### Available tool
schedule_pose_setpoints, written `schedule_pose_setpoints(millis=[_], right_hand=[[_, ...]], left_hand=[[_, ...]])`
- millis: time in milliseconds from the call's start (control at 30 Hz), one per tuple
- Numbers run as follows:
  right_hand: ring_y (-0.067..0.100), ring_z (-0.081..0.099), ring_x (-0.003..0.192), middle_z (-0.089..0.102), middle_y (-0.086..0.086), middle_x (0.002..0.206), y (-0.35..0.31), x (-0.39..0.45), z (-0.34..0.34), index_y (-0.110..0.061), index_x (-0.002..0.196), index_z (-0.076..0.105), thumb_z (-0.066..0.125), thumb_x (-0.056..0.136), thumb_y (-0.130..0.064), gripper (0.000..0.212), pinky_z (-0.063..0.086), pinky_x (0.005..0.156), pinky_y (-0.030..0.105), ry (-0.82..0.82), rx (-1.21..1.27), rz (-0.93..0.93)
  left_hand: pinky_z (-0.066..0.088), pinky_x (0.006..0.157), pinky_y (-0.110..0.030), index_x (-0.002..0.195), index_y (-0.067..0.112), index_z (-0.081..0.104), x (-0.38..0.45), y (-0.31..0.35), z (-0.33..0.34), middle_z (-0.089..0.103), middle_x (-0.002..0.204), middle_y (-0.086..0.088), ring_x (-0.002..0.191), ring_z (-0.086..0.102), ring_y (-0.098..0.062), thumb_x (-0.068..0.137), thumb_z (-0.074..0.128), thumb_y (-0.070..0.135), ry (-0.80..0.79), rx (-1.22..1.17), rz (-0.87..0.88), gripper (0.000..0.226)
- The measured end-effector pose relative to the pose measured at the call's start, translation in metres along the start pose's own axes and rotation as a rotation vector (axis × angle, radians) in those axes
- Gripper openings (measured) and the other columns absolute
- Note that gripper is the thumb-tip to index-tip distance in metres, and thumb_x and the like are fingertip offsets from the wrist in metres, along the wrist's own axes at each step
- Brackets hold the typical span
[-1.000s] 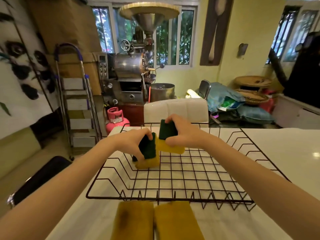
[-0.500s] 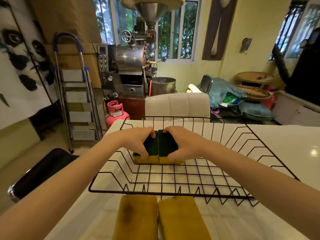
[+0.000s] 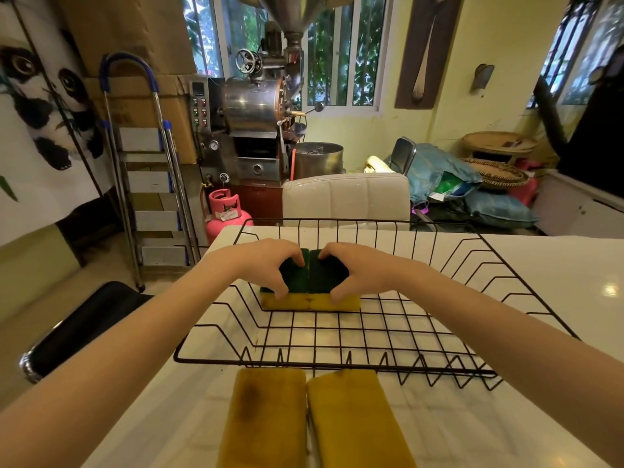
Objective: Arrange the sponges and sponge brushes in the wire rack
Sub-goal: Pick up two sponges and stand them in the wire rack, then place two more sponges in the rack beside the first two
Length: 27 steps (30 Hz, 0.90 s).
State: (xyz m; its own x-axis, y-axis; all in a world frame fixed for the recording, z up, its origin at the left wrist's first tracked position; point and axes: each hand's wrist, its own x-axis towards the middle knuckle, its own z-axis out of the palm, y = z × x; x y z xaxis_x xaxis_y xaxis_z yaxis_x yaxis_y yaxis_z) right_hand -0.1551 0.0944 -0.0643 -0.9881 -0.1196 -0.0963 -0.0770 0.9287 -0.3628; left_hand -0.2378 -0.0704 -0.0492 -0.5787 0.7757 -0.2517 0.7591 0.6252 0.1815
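Two yellow sponges with dark green scouring tops sit side by side, touching, on the floor of the black wire rack. My left hand grips the left sponge from above. My right hand holds the right sponge the same way. Two more yellow sponges lie flat on the white table in front of the rack, the left one with a dark stain, the right one close beside it.
The white table extends to the right of the rack. A white padded chair back stands behind the table. A black chair is at the left, with a stepladder and pink gas cylinder beyond.
Both hands lowered their sponges from a tilted, raised hold down onto the rack floor and pressed them together side by side.
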Motion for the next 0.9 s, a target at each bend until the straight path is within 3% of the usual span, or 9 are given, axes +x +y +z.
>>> schedule_pose_setpoints(millis=[133,267,367,500,633,733,833,900], right_hand=[[0.026,0.032,0.121,0.043,0.01,0.129,-0.007,-0.003,0.001,-0.021,0.136,0.036,0.067,0.076,-0.037,0.07,0.039,0.097,0.037,0.037,-0.277,0.005],[0.026,0.036,0.12,0.042,0.013,0.129,-0.016,-0.01,0.001,-0.018,0.14,0.033,0.064,0.079,-0.035,0.07,0.043,0.096,0.037,0.014,-0.336,0.014],[0.025,0.042,0.118,0.044,0.011,0.131,-0.023,-0.019,-0.002,-0.016,0.139,0.032,0.067,0.078,-0.035,0.073,0.044,0.095,0.035,-0.014,-0.257,0.015],[0.025,0.044,0.119,0.045,0.011,0.134,-0.035,-0.043,-0.008,-0.017,0.141,0.028,0.066,0.079,-0.033,0.074,0.045,0.097,0.036,0.021,-0.158,-0.011],[0.02,0.037,0.129,0.039,0.005,0.144,-0.053,-0.081,-0.012,-0.022,0.143,0.025,0.064,0.082,-0.033,0.073,0.035,0.099,0.027,0.162,-0.028,-0.093],[0.012,0.03,0.133,0.034,-0.003,0.148,-0.069,-0.114,-0.003,-0.028,0.143,0.022,0.062,0.083,-0.033,0.072,0.026,0.097,0.019,0.3,0.056,-0.173],[0.002,0.037,0.119,0.042,-0.007,0.135,-0.083,-0.142,0.018,-0.027,0.135,0.035,0.061,0.083,-0.034,0.058,0.031,0.093,0.006,0.463,0.1,-0.309],[0.0,0.041,0.112,0.047,-0.006,0.124,-0.086,-0.158,0.032,-0.023,0.126,0.045,0.058,0.082,-0.036,0.048,0.036,0.094,0.009,0.538,0.062,-0.388]], left_hand=[[0.043,0.097,-0.034,0.131,0.02,0.042,-0.005,0.01,0.007,0.037,0.136,-0.008,0.121,0.04,-0.025,0.075,0.064,0.02,0.034,0.091,-0.042,0.061],[0.043,0.096,-0.035,0.133,0.02,0.04,-0.015,0.019,0.01,0.041,0.131,-0.008,0.117,0.044,-0.024,0.078,0.061,0.026,0.073,0.036,-0.058,0.059],[0.041,0.089,-0.028,0.135,0.021,0.033,-0.033,0.022,0.006,0.047,0.131,-0.008,0.117,0.048,-0.025,0.08,0.061,0.022,0.108,-0.155,-0.029,0.062],[0.034,0.097,-0.027,0.142,0.028,0.018,-0.068,0.028,0.007,0.038,0.145,-0.004,0.131,0.038,-0.019,0.084,0.058,0.03,0.213,-0.315,-0.031,0.071],[0.032,0.098,-0.025,0.14,0.032,0.022,-0.114,0.046,0.015,0.036,0.145,0.008,0.128,0.035,-0.007,0.083,0.057,0.036,0.4,-0.365,0.023,0.068],[0.032,0.099,-0.019,0.135,0.036,0.031,-0.146,0.062,0.027,0.04,0.131,0.022,0.119,0.037,0.003,0.079,0.06,0.04,0.493,-0.352,0.091,0.063],[0.038,0.084,-0.006,0.12,0.04,0.045,-0.17,0.075,0.042,0.049,0.113,0.026,0.107,0.047,0.007,0.073,0.06,0.053,0.512,-0.311,0.156,0.051],[0.038,0.081,-0.002,0.11,0.043,0.05,-0.181,0.08,0.052,0.05,0.106,0.028,0.106,0.045,0.008,0.07,0.058,0.057,0.498,-0.284,0.174,0.043]])
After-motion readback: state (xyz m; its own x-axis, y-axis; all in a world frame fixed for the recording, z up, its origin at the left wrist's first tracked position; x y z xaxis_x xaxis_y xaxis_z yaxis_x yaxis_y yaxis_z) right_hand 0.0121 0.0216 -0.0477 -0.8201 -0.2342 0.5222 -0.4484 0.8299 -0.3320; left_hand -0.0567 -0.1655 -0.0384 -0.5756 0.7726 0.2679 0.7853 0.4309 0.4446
